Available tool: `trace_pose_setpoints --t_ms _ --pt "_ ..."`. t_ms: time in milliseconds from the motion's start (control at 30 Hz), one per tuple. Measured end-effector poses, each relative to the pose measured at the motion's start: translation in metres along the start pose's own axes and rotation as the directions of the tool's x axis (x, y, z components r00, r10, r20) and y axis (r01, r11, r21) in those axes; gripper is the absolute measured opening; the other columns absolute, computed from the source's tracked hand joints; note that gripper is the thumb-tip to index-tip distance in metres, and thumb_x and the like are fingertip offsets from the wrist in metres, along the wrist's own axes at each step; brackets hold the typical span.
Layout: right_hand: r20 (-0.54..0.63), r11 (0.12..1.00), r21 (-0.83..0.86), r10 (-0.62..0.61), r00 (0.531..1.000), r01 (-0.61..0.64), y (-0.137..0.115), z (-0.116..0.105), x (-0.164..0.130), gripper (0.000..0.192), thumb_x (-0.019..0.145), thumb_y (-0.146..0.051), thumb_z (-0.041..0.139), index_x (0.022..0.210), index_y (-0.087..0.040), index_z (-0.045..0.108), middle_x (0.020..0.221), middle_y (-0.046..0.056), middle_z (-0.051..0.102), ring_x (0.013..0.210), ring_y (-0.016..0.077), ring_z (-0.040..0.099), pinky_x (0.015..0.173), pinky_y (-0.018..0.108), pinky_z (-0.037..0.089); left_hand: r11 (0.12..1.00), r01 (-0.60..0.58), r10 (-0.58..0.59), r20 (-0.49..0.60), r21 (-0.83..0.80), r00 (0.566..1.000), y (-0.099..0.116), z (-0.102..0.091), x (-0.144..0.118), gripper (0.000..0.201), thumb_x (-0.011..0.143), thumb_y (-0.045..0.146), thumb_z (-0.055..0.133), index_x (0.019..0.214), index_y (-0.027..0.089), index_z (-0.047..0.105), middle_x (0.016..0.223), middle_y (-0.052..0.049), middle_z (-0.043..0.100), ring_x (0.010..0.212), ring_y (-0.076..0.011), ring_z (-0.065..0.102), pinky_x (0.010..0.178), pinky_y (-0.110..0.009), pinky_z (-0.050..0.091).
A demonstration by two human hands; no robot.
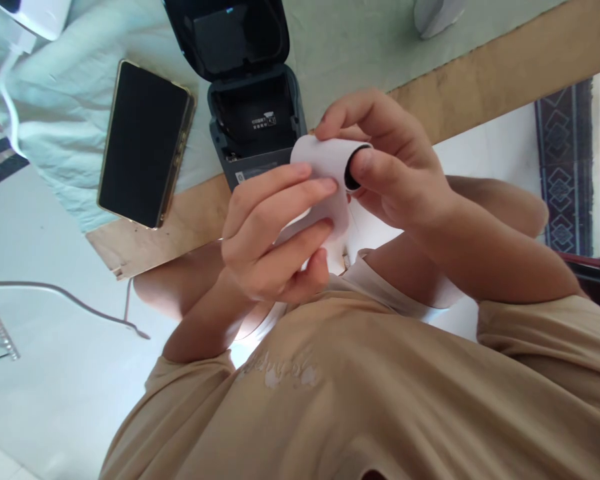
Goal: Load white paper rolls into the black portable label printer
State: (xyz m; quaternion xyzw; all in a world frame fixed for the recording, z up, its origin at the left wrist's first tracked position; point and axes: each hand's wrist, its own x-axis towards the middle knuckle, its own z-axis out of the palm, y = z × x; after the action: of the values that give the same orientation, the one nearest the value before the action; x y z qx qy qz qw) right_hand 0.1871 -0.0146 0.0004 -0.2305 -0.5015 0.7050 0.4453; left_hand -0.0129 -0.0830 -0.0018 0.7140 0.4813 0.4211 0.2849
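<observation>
Between my hands, in front of my chest, is a white paper roll (pixel 325 152) with a dark core. My right hand (pixel 397 157) grips the roll from its right end, thumb at the core opening and a fingertip on the upper side. My left hand (pixel 280 230) is closed on the paper from the left, two fingers flat against the roll's side and the others curled round the loose part hanging below. Just behind the roll stands a small dark label printer (pixel 260 110), its lid (pixel 230 40) tipped back and its inner bay showing.
A black-screened phone (pixel 143 143) in a clear case lies on the light green cloth (pixel 80 87) left of the printer. A white device with a cable (pixel 10 100) is at the top left. A whitish object (pixel 437 15) sits at the back right. The wooden table edge (pixel 480 80) runs slantwise.
</observation>
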Motion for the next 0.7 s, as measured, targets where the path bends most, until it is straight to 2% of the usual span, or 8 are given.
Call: trace_pose_setpoints --t_ms 100,167,233,300,400,500,600,700 --pt "0.004 0.998 0.062 -0.027 1.000 0.026 0.004 0.001 -0.001 0.049 0.096 -0.048 0.083 0.118 -0.020 0.050 0.083 -0.008 0.065 0.065 0.0006 0.054 0.060 0.012 0.047 0.999 -0.026 0.026 -0.006 0.030 1.000 -0.002 0.000 0.005 0.032 0.105 0.061 0.068 0.120 0.034 0.074 0.121 -0.003 0.082 0.130 -0.0338 0.080 0.102 -0.061 0.075" --pt "0.036 0.997 0.072 -0.039 0.999 0.036 0.005 0.001 -0.003 0.049 0.095 -0.043 0.084 0.115 -0.020 0.046 0.087 -0.008 0.064 0.065 -0.0004 0.053 0.059 0.011 0.045 0.973 -0.228 0.229 -0.076 0.028 0.970 -0.006 0.001 0.011 0.022 0.106 0.052 0.069 0.117 0.035 0.075 0.117 -0.001 0.083 0.119 -0.0288 0.083 0.096 -0.053 0.076" --pt "0.077 0.999 0.033 -0.034 0.996 0.031 0.004 0.001 -0.005 0.049 0.094 -0.045 0.086 0.109 -0.019 0.047 0.088 -0.008 0.060 0.066 -0.0013 0.052 0.059 0.010 0.043 0.876 -0.473 0.482 -0.178 0.093 0.858 -0.011 0.004 0.019 0.009 0.103 0.038 0.072 0.108 0.032 0.076 0.109 0.000 0.084 0.103 -0.0218 0.084 0.085 -0.041 0.076" --pt "0.125 0.999 -0.043 0.030 0.992 -0.025 0.000 0.001 -0.008 0.050 0.094 -0.051 0.085 0.104 -0.018 0.049 0.087 -0.008 0.054 0.065 -0.0026 0.048 0.059 0.011 0.041 0.781 -0.592 0.624 -0.259 0.199 0.737 -0.016 0.009 0.027 0.004 0.097 0.030 0.078 0.098 0.028 0.074 0.101 -0.001 0.083 0.090 -0.0176 0.082 0.074 -0.034 0.073" --pt "0.231 0.992 -0.124 0.046 0.972 -0.017 -0.006 0.001 -0.011 0.050 0.098 -0.058 0.080 0.103 -0.016 0.053 0.088 -0.008 0.052 0.067 -0.0045 0.045 0.059 0.008 0.038 0.780 -0.584 0.626 -0.317 0.225 0.713 -0.019 0.017 0.031 0.016 0.096 0.040 0.083 0.096 0.031 0.070 0.102 0.001 0.084 0.087 -0.0180 0.083 0.069 -0.035 0.073" --pt "0.324 0.959 -0.256 -0.037 0.945 0.125 -0.014 -0.001 -0.012 0.046 0.107 -0.060 0.067 0.108 -0.014 0.060 0.091 -0.006 0.057 0.075 -0.0040 0.050 0.065 0.006 0.043 0.834 -0.540 0.547 -0.290 0.113 0.785 -0.018 0.013 0.023 0.030 0.098 0.062 0.080 0.112 0.038 0.069 0.105 0.004 0.086 0.085 -0.0192 0.084 0.067 -0.038 0.073" --pt "0.326 0.904 -0.377 -0.073 0.942 0.200 -0.021 -0.006 -0.012 0.053 0.107 -0.066 0.064 0.116 -0.014 0.066 0.107 -0.001 0.071 0.085 -0.0008 0.059 0.074 0.011 0.051 0.973 -0.229 0.230 -0.051 0.013 0.972 -0.016 -0.004 0.011 0.039 0.097 0.071 0.076 0.123 0.045 0.068 0.113 0.002 0.086 0.109 -0.0280 0.086 0.091 -0.053 0.077" --pt "0.279 0.807 -0.522 -0.145 0.949 0.277 -0.026 -0.007 -0.012 0.044 0.102 -0.060 0.074 0.113 -0.017 0.070 0.112 0.002 0.077 0.092 0.0055 0.067 0.078 0.020 0.055 0.998 -0.023 0.016 0.107 0.062 0.994 -0.017 -0.021 0.006 0.039 0.097 0.073 0.073 0.120 0.041 0.070 0.113 -0.001 0.085 0.132 -0.0330 0.080 0.107 -0.063 0.074"
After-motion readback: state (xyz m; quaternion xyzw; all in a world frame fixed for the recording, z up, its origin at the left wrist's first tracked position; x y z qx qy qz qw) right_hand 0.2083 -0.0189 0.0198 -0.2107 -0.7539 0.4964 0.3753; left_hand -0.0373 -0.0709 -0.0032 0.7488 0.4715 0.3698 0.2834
